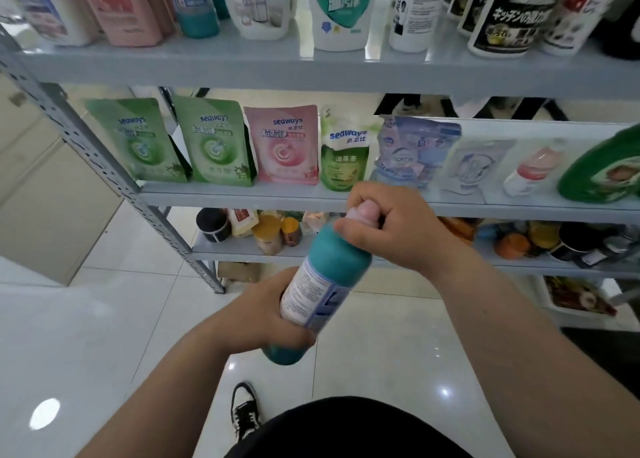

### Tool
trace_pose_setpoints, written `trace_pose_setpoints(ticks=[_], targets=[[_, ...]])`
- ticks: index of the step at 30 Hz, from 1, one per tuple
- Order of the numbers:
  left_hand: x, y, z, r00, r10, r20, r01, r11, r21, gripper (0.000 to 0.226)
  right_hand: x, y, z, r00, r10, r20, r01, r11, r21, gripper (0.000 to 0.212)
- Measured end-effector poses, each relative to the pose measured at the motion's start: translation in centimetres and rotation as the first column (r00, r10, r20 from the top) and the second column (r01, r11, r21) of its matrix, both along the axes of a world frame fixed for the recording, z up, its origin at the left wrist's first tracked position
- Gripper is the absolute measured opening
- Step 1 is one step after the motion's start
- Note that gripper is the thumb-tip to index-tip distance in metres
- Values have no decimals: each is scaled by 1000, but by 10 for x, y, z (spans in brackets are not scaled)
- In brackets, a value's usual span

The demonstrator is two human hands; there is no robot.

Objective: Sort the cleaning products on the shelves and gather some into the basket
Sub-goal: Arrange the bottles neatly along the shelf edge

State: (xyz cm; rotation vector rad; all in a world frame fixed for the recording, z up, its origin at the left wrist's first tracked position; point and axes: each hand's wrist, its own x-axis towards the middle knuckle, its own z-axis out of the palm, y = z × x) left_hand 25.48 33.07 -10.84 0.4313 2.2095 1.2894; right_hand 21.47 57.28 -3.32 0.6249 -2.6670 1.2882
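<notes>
Grip: left hand (273,310), right hand (401,230) | teal cylindrical bottle (334,261) | pink cap (363,211)

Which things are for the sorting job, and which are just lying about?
For the job: teal bottle, gripped by left hand and right hand; green pouches; pink pouch; white jug.
Just lying about: yellow-lidded tins, beige cabinet, shoe.
</notes>
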Motion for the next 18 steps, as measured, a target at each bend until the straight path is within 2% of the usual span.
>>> trace_pose_setpoints(ticks=[2,4,6,10,12,14,16,18], targets=[[4,-2,2,994,-89,64,85,995,56,68,6,-2,-1,995,81,-55,-84,994,-64,38],[9,0,2,994,-93,66,88,993,78,68,7,-5,-4,993,75,-90,-85,990,-111,34],[14,4,1,999,-21,26,19,997,78,67,4,-11,-6,997,13,-74,-23,991,-130,36],[21,14,-3,982,188,-36,-188,982,7,73,-11,-21,-12,983,-176,51,179,983,-51,52],[22,15,-3,971,236,-47,-237,971,-15,75,-14,-29,-15,962,-225,155,246,960,-136,56],[20,13,-2,958,288,2,-287,956,56,69,-11,-42,-22,943,-222,246,289,915,-282,56],[15,11,0,914,392,100,-405,894,194,65,-4,-59,-36,932,-151,328,288,859,-423,44],[10,6,3,863,490,125,-505,827,247,70,4,-82,-50,915,-42,401,257,827,-500,48]])
